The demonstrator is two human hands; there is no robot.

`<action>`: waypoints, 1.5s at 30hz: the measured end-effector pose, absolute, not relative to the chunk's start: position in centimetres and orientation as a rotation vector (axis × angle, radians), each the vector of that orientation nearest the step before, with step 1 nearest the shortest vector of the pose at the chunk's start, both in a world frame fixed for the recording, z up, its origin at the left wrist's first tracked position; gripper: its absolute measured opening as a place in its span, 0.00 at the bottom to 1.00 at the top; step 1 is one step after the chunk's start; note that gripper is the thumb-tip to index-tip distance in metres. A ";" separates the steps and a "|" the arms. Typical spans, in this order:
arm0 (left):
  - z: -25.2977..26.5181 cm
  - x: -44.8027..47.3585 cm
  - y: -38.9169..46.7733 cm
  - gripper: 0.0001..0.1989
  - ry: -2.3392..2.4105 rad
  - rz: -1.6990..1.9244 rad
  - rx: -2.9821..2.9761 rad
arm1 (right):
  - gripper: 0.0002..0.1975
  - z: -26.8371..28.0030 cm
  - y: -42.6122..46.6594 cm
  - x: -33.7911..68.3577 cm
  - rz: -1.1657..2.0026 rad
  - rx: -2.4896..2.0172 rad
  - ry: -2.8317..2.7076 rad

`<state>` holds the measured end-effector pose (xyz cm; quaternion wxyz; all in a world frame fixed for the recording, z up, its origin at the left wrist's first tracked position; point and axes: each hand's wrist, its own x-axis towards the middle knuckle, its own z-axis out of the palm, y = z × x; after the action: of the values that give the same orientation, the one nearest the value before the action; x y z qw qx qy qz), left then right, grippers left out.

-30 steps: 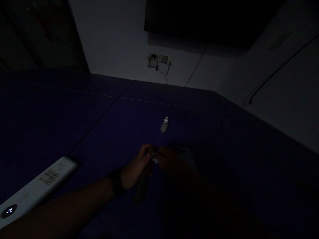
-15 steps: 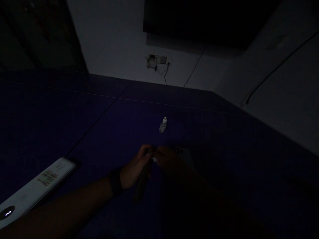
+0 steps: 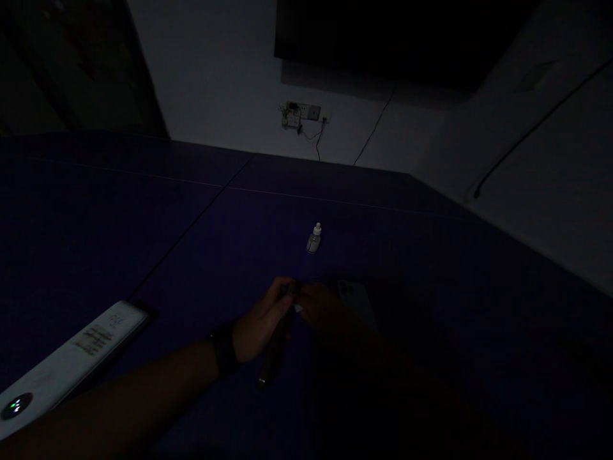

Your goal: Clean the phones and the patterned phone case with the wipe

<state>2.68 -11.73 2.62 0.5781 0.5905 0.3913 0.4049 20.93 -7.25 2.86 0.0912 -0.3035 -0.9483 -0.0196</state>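
Left hand [image 3: 256,327] closed around a dark elongated object [image 3: 272,359], slanting between the forearms. Right hand [image 3: 322,306] close beside, fingers on a small white scrap [image 3: 297,308] at its upper end; exact grip too dark to tell. Beyond, on blue table [image 3: 230,255]: small white-capped bottle [image 3: 314,242], upright. Phone [image 3: 359,301] lies beside right hand.

1. The left forearm [image 3: 158,390] enters from 8 o'clock and reaches toward 2 o'clock.
2. The left wrist [image 3: 238,344] looks nearly straight.
3. The left hand [image 3: 261,324], at 7 o'clock from centre, is curled in a grip, its thumb [image 3: 283,305] pointing toward 1 o'clock.
4. The right forearm [image 3: 397,364] comes in from 5 o'clock, mostly lost in darkness, angled toward 10 o'clock.
5. The right hand [image 3: 323,308], near 6 o'clock, has its fingers bent, just beside the left fingertips; shadow hides whether they touch.
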 end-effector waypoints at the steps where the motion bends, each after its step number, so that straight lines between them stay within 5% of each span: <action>1: 2.6 2.7 -11.7 0.26 0.917 0.949 1.385 | 0.09 2.9 -7.2 20.9 -0.054 -0.889 -2.833; 32: 2.6 2.6 -11.5 0.26 0.933 1.049 1.484 | 0.04 3.7 -10.7 19.6 0.206 -0.580 -3.064; 39: 2.5 2.8 -11.5 0.25 0.905 0.999 1.472 | 0.08 3.7 -9.9 19.8 0.105 -0.925 -2.889; 45: 2.7 2.7 -11.5 0.26 0.941 1.030 1.519 | 0.06 3.0 -10.4 19.7 0.083 -0.580 -3.051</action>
<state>2.65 -11.53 2.68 0.5136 0.6319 0.3915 0.4285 19.72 -10.36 2.96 0.0176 -0.1866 -0.9819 0.0267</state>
